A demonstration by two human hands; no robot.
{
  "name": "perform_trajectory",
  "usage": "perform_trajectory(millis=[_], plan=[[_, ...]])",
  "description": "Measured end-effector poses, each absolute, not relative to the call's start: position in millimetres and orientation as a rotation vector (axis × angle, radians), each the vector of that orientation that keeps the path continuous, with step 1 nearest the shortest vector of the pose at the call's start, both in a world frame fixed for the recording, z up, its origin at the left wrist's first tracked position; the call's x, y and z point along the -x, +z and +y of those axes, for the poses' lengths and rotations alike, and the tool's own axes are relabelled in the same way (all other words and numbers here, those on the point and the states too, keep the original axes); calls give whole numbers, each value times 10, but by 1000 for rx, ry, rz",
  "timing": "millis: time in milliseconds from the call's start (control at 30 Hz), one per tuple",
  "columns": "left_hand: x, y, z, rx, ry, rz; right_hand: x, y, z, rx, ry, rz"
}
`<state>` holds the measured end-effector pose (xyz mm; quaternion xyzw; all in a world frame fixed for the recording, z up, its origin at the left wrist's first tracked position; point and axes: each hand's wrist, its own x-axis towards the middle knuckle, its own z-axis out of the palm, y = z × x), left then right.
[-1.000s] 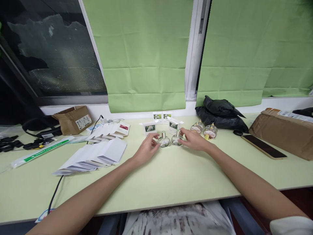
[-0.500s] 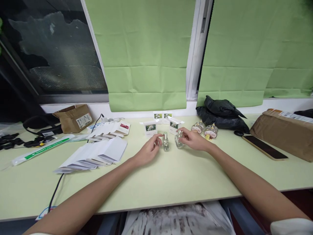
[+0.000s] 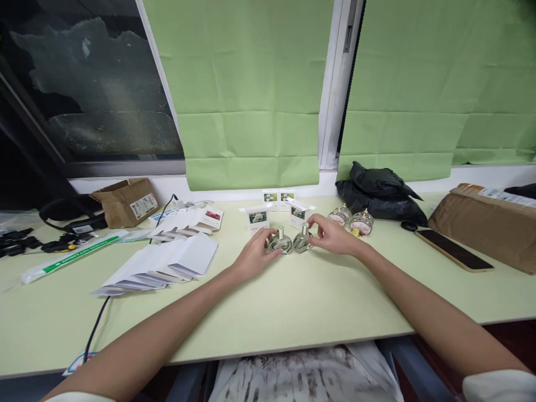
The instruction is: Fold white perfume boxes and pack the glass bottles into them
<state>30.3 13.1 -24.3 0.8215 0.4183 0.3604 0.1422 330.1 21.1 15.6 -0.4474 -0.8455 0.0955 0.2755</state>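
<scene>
left perfume bottle (image 3: 281, 243): upright, our left hand (image 3: 254, 255) pinching its outer edge;
right perfume bottle (image 3: 300, 242): bit tilted, nearer our pinching right hand (image 3: 333, 236)

I can't read a single word for certain through my camera. On the plastic sleeve (image 3: 71, 258) I see white lettering along a green band, too blurred for me to spell out. The open cardboard box (image 3: 121, 206) bears a white label (image 3: 143, 206) with black print and code marks I can't resolve. Below the flower pictures on the two nearer white boxes (image 3: 258, 221) (image 3: 297, 217) I find only tiny grey print, and any marking on the two glass bottles (image 3: 281, 244) (image 3: 301, 242) is too small for me to tell
</scene>
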Motion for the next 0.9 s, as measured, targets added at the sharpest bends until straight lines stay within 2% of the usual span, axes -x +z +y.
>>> perform_trajectory(millis=[133, 400, 667, 900], plan=[[-320, -239, 144, -2257, 1021, 1262, -3316, 136, 228, 1198, 377, -2297], [-313, -274, 197, -2169, 1048, 1132, -3408, 216, 272, 1276, 232, -2381], [-365, -212, 124, -2269, 915, 1289, -3512, 244, 311, 1186, 348, -2404], [-370, -184, 122, -2240, 921, 1151, -3504, 231, 313, 1129, 474, -2399]])
